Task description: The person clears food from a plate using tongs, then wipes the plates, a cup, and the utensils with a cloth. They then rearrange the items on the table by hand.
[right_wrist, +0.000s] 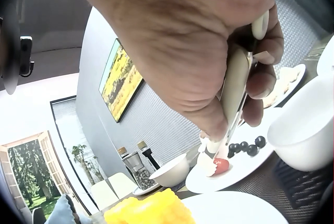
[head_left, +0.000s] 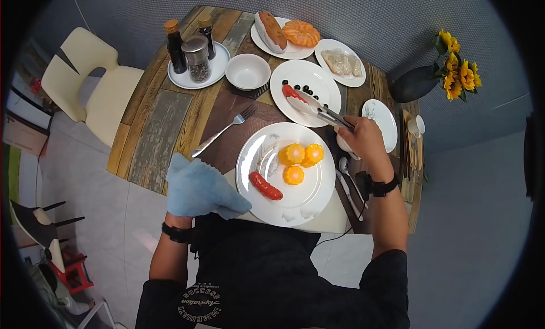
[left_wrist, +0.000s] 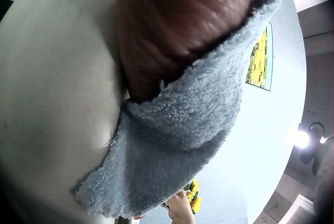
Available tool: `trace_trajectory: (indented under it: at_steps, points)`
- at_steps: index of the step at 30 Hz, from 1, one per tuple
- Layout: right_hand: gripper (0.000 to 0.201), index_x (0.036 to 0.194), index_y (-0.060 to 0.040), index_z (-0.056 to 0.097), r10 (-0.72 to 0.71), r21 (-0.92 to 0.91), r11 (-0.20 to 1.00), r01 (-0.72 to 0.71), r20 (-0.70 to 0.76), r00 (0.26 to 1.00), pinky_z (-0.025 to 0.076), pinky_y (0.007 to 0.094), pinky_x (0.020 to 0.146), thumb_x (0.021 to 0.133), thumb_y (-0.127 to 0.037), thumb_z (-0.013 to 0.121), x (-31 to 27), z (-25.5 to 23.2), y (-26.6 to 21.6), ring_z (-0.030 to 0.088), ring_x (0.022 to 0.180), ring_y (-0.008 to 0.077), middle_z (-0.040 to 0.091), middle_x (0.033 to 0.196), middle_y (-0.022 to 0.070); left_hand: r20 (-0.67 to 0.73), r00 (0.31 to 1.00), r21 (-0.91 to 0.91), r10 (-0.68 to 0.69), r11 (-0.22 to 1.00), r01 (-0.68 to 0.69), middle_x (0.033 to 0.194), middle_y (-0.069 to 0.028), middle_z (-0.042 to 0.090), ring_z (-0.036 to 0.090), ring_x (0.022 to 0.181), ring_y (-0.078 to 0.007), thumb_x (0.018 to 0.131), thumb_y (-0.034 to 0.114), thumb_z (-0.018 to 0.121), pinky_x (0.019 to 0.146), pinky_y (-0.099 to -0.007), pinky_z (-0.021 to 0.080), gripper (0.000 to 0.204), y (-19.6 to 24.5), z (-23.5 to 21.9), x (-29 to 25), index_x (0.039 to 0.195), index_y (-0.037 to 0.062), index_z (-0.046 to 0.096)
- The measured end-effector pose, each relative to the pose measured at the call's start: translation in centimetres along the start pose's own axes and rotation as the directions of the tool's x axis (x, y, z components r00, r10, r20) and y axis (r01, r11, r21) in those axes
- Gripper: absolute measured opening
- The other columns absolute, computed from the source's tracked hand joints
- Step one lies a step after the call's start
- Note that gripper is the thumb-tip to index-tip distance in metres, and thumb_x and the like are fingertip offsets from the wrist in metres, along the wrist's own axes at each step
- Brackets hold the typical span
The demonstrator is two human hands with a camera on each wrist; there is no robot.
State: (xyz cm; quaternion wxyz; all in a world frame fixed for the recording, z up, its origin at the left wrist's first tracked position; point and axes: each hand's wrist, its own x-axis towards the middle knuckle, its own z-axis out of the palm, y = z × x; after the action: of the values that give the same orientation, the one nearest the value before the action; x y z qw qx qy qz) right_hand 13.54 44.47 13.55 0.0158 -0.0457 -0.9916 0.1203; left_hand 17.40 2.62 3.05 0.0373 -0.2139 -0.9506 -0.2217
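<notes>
In the head view my right hand [head_left: 366,139] grips tongs [head_left: 329,114] with pale scalloped tips. The tips are at a red sausage [head_left: 290,92] on a white plate [head_left: 318,120] with several blueberries [head_left: 306,89]. My left hand [head_left: 179,221] is covered by a light blue towel [head_left: 198,187], which hides its fingers. One towel corner overlaps the left rim of a large near plate [head_left: 323,198]. That plate bears a second sausage [head_left: 265,186] and three corn pieces [head_left: 293,175]. In the left wrist view the towel [left_wrist: 177,135] wraps round the hand; I cannot tell its grip.
Left of the near plate lies a fork [head_left: 230,127]; a knife [head_left: 349,195] and spoon are right. Farther back are a bowl [head_left: 247,72], a condiment tray [head_left: 220,74], a bread plate [head_left: 292,54] and a dumpling plate [head_left: 353,82]. A sunflower vase [head_left: 414,84] stands at right.
</notes>
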Motion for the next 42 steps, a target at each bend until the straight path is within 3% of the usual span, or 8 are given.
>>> trace_trajectory:
  at_steps: [3, 5, 8, 15, 25, 29, 32, 42]
  points:
    - [0.039, 0.108, -0.001, 0.076, -0.021, 0.039, 0.999, 0.023, -0.049, 0.999, 0.053, 0.0435, 0.064, 0.083, -0.032, 0.078, -0.5, 0.3, 0.7, 0.068, 0.066, 0.0368, 0.065, 0.065, 0.0207, 0.126, 0.992, 0.195, -0.006, 0.981, -0.019, 0.095, -0.0021, 0.066, 0.063, 0.094, -0.021, 0.083, 0.028, 0.073, 0.086, -0.0359, 0.049, 0.02, 0.5, -0.5, 0.5, 0.097, 0.0153, 0.067]
    - [0.042, 0.109, 0.0008, 0.076, 0.005, 0.077, 0.997, 0.001, -0.077, 0.997, 0.052, 0.0425, 0.062, 0.084, -0.033, 0.078, -1.1, 0.1, 1.0, 0.067, 0.062, 0.0359, 0.063, 0.061, 0.02, -0.205, 0.966, 0.149, 0.157, 0.981, -0.128, 0.063, -0.0049, 0.057, 0.054, 0.07, -0.0291, 0.068, 0.031, 0.075, 0.069, -0.0385, 0.043, 0.023, 0.1, 0.8, 0.8, 0.06, 0.0173, 0.058]
    - [0.042, 0.11, 0.0012, 0.075, 0.052, 0.156, 0.987, -0.039, -0.079, 0.996, 0.05, 0.041, 0.06, 0.085, -0.032, 0.078, -2.2, -0.5, 1.0, 0.064, 0.057, 0.0343, 0.061, 0.058, 0.0184, -0.284, 0.955, 0.055, 0.081, 0.996, -0.068, 0.062, -0.0045, 0.057, 0.054, 0.068, -0.0292, 0.065, 0.031, 0.075, 0.069, -0.0386, 0.042, 0.022, 0.6, 0.6, 0.9, 0.058, 0.0182, 0.059]
    - [0.038, 0.112, 0.0036, 0.073, 0.07, 0.343, 0.938, -0.056, -0.03, 0.997, 0.052, 0.0339, 0.066, 0.084, -0.02, 0.08, -8.3, -4.1, -1.8, 0.068, 0.068, 0.0199, 0.073, 0.084, 0.0207, -0.178, 0.974, 0.165, 0.141, 0.98, -0.112, 0.064, -0.0045, 0.057, 0.054, 0.07, -0.0291, 0.061, 0.029, 0.075, 0.07, -0.0386, 0.043, 0.018, -0.2, 1.2, 0.5, 0.06, 0.0189, 0.061]
    - [0.035, 0.112, -0.0025, 0.072, -0.025, 0.321, 0.947, -0.011, 0.109, 0.994, 0.051, 0.0373, 0.059, 0.086, -0.025, 0.078, -18.9, -0.9, -4.6, 0.067, 0.067, 0.03, 0.069, 0.079, 0.0127, -0.151, 0.982, 0.199, 0.115, 0.976, -0.084, 0.064, -0.0038, 0.055, 0.054, 0.072, -0.0281, 0.063, 0.028, 0.074, 0.072, -0.0383, 0.042, 0.02, 0.3, 0.8, 0.5, 0.059, 0.0196, 0.057]
    - [0.038, 0.116, -0.0052, 0.071, -0.035, 0.142, 0.99, 0.022, 0.092, 0.995, 0.053, 0.0383, 0.059, 0.086, -0.027, 0.078, -19.6, -0.7, -6.0, 0.069, 0.069, 0.0285, 0.07, 0.081, 0.0098, -0.035, 0.999, -0.014, -0.014, 1.0, 0.014, 0.089, -0.0045, 0.063, 0.06, 0.09, -0.0238, 0.082, 0.027, 0.072, 0.082, -0.0382, 0.047, 0.017, -1.4, 2.4, -0.6, 0.089, 0.0142, 0.063]
    - [0.038, 0.116, -0.0046, 0.071, -0.043, 0.141, 0.989, 0.03, 0.089, 0.995, 0.053, 0.0383, 0.059, 0.086, -0.027, 0.078, -19.4, -0.6, -6.3, 0.069, 0.069, 0.0283, 0.07, 0.081, 0.0098, 0.015, 0.998, 0.198, 0.066, 0.978, -0.068, 0.092, -0.0046, 0.064, 0.061, 0.094, -0.0234, 0.085, 0.024, 0.071, 0.087, -0.037, 0.048, 0.017, -1.3, 2.0, -0.8, 0.095, 0.0126, 0.063]
    - [0.04, 0.117, -0.0026, 0.071, 0.033, 0.329, 0.941, -0.076, 0.134, 0.99, 0.051, 0.0351, 0.058, 0.084, -0.024, 0.08, -18.3, -2.4, -5.8, 0.066, 0.063, 0.0257, 0.07, 0.081, 0.0118, -0.027, 0.999, 0.132, 0.034, 0.991, -0.03, 0.092, -0.0059, 0.063, 0.059, 0.095, -0.0261, 0.084, 0.026, 0.07, 0.086, -0.0386, 0.047, 0.017, -0.5, 1.4, -0.3, 0.095, 0.0137, 0.065]
